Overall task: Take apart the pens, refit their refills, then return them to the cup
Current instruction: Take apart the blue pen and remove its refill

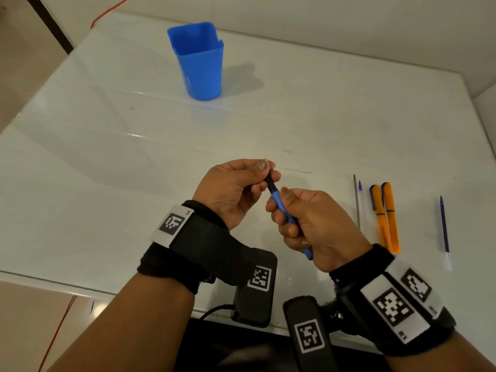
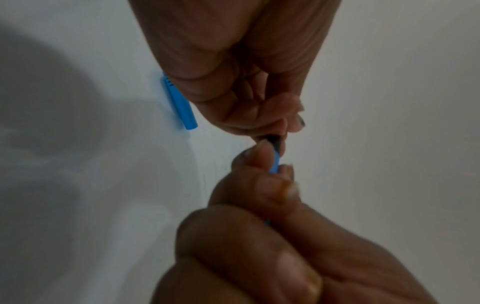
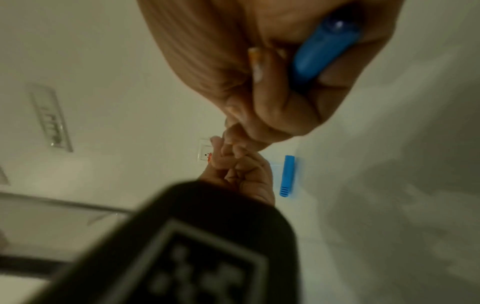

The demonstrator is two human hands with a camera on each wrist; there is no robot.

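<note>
Blue pen held above the worktop near its front edge. Right hand fingers wrapped round the barrel; left hand fingers pinch the black tip section. Blue cap lies on the worktop under the hands. Two orange pens and loose refills lie toward the right edge; blue cup stands toward the far edge. Pen looks light, stiff, smooth plastic: likely slippery, so grip barrel firmly and twist at the tip. Refills look thin and bendable
</note>
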